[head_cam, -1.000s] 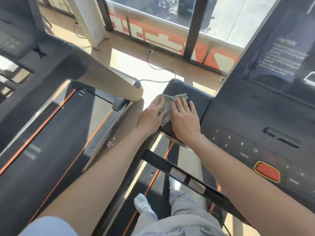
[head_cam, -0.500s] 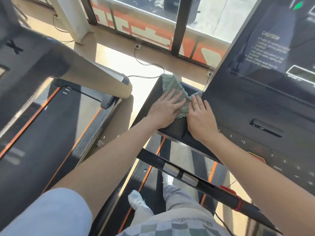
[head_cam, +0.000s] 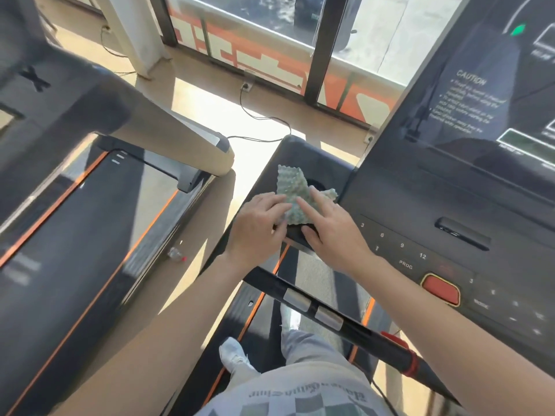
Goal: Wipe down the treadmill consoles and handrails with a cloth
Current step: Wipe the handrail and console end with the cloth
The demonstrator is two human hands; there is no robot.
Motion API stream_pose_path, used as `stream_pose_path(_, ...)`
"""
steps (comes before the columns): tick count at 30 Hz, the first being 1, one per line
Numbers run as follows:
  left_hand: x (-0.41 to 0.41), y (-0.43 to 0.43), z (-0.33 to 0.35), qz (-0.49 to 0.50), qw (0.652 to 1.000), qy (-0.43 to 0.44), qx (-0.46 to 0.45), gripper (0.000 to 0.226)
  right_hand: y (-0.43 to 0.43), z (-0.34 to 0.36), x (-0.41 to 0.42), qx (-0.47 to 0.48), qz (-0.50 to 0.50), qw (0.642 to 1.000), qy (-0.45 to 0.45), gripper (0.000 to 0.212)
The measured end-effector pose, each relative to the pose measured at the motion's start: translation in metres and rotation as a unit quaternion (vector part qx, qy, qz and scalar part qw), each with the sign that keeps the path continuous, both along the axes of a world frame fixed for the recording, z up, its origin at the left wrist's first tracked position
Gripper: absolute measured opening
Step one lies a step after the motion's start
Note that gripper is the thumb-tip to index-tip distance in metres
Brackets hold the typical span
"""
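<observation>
The treadmill [head_cam: 75, 220] to your left fills that whole side, its dark belt edged with orange lines and its pale arm reaching toward the middle. To your right rises the console [head_cam: 450, 205] of the machine you stand on: a dark panel with a caution notice up top, a slot lower down, and numbered keys along its near edge. Beyond both, a sunlit floor [head_cam: 195, 94] runs to a window with orange lettering.

A black handrail [head_cam: 357, 328] crosses under your forearms, carrying two silver pads and a red ring further right. Just left of the console's keys sits a black side tray [head_cam: 300, 151], and that is where both your hands are.

Your left hand [head_cam: 258, 226] lies on the tray's near left part, its fingers close together and lightly bent, the tips touching the left edge of the cloth [head_cam: 292, 187]. Your right hand [head_cam: 333, 232] presses down on the cloth's right half with fingers straight and a little spread, the thumb tucked at the tray's near edge. The green, bumpy cloth is spread on the tray, its far corner sticking out past your fingertips.

A red button [head_cam: 441, 289] sits on the console near your right forearm. A black cable [head_cam: 264, 118] trails across the floor from a wall socket. A small bottle [head_cam: 175, 253] lies on the floor between the two machines.
</observation>
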State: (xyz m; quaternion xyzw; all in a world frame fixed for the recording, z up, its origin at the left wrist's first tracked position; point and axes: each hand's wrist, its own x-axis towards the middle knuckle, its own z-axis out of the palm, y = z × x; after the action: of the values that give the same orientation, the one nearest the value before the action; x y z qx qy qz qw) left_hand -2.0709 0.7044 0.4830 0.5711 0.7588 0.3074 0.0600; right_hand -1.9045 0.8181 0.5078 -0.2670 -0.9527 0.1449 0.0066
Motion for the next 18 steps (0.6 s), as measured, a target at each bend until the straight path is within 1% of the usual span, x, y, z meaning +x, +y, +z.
stream_pose_path(2,-0.002,-0.013,-0.003,0.087,0.995,0.006,-0.053,0.045,-0.005,-0.007,-0.011,-0.016,0.032,0.995,-0.089,0.061)
stream_pose_path(3,-0.001,-0.018,-0.005,0.105,0.991,-0.004,-0.087,0.053,-0.005,-0.010,-0.018,-0.017,0.040,0.992,-0.119,0.063)
stream_pose_path(4,0.000,-0.022,-0.007,0.107,0.988,-0.012,-0.113,0.059,-0.005,-0.013,-0.024,-0.015,0.042,0.990,-0.135,0.066)
stream_pose_path(6,0.004,-0.026,-0.012,0.098,0.986,-0.008,-0.134,0.065,0.003,-0.018,-0.033,0.006,0.029,0.989,-0.146,0.072)
stream_pose_path(8,0.007,-0.027,-0.014,0.100,0.985,-0.004,-0.137,0.065,0.016,-0.020,-0.034,0.045,0.014,0.985,-0.165,0.077)
stream_pose_path(10,0.010,-0.026,-0.013,0.113,0.985,-0.006,-0.133,0.064,0.022,-0.020,-0.032,0.059,0.013,0.981,-0.183,0.081)
stream_pose_path(12,0.011,-0.026,-0.013,0.115,0.985,-0.006,-0.130,0.064,0.021,-0.017,-0.032,0.034,0.009,0.984,-0.173,0.075)
stream_pose_path(15,0.011,-0.027,-0.012,0.110,0.985,-0.014,-0.134,0.064,0.017,-0.011,-0.024,-0.018,0.009,0.993,-0.118,0.051)
stream_pose_path(18,0.010,-0.028,-0.009,0.108,0.984,-0.019,-0.138,0.064,0.027,-0.006,-0.007,-0.014,0.051,0.994,-0.094,0.034)
